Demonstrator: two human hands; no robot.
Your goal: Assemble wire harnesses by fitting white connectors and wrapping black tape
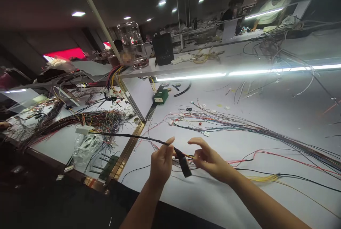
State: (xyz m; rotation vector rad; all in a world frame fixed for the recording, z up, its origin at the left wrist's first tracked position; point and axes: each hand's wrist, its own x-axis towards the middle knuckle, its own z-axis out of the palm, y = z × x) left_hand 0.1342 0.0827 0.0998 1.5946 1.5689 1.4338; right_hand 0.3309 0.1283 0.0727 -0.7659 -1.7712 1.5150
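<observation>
Between the two hands, just in front of the worker at the centre of my clock face, a black-wrapped cable point(141, 137) runs off towards nine o'clock, ending at a white connector point(84, 130). From the near end a flat black strip point(185, 167), tape by the look of it, hangs towards five. The left hand point(161, 161) has its grip pinched on the cable beside that strip; the right hand point(213, 163) has thumb and forefinger apart, close to the bare wires point(234, 162) leading to three, though I can't tell whether its curled fingers touch them. Done well, I'd say, this wants the pinch kept firm right by the strip, the wires straight and lightly taut, and the strip laid flat, each turn overlapping the last without wrinkles. Further out on the white table point(226, 204), a long wire bundle point(239, 124) stretches from twelve round to three, its loose ends easy to snag, I'd guess. A green box point(161, 97) sits near eleven, below the shelf point(186, 70).
</observation>
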